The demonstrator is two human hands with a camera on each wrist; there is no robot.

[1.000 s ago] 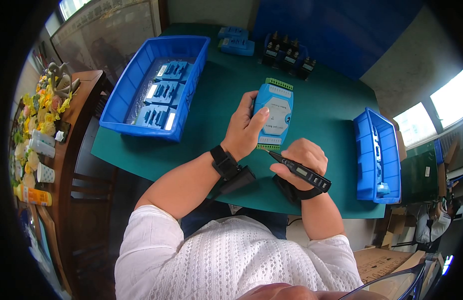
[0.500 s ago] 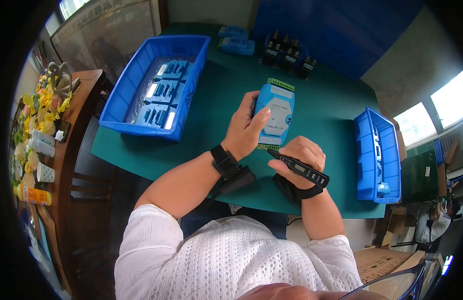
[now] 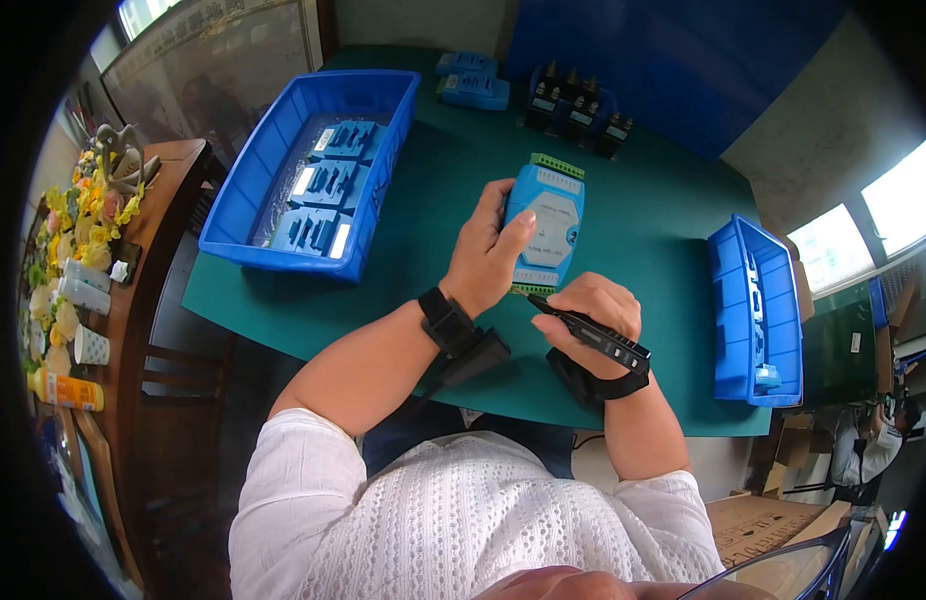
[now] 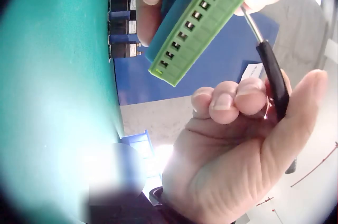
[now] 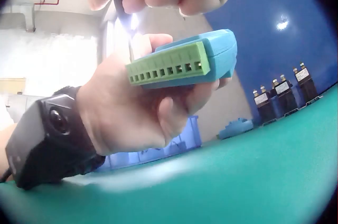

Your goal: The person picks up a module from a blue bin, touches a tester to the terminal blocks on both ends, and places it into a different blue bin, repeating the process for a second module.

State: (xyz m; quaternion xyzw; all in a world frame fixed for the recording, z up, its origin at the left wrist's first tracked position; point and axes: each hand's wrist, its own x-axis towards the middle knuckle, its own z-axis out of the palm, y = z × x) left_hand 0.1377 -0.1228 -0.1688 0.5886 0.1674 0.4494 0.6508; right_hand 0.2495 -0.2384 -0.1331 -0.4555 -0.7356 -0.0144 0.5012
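Observation:
My left hand [image 3: 486, 250] grips a light blue module [image 3: 543, 220] over the table, thumb on its grey label face. Green screw terminal blocks line both ends; the near block [image 4: 195, 28] shows a row of square wire openings. In my right hand [image 3: 601, 302] is a black tester pen [image 3: 608, 342] with a small display and a thin metal blade. In the left wrist view, the blade [image 4: 253, 24] meets the screw side of the near block at one end. The right wrist view shows the left fingers wrapped under the module [image 5: 219, 47].
At left, a blue bin [image 3: 283, 265] holds several blue modules [image 3: 328, 185]. Another blue bin [image 3: 728, 330] stands at the right edge. Stacked blue modules [image 3: 475, 92] and black parts with metal posts [image 3: 580, 115] sit at the back of the green table [image 3: 653, 200].
The pen's tip has moved left along the near terminal block to its left end. The pen has rolled so its display shows less. The module has shifted slightly left.

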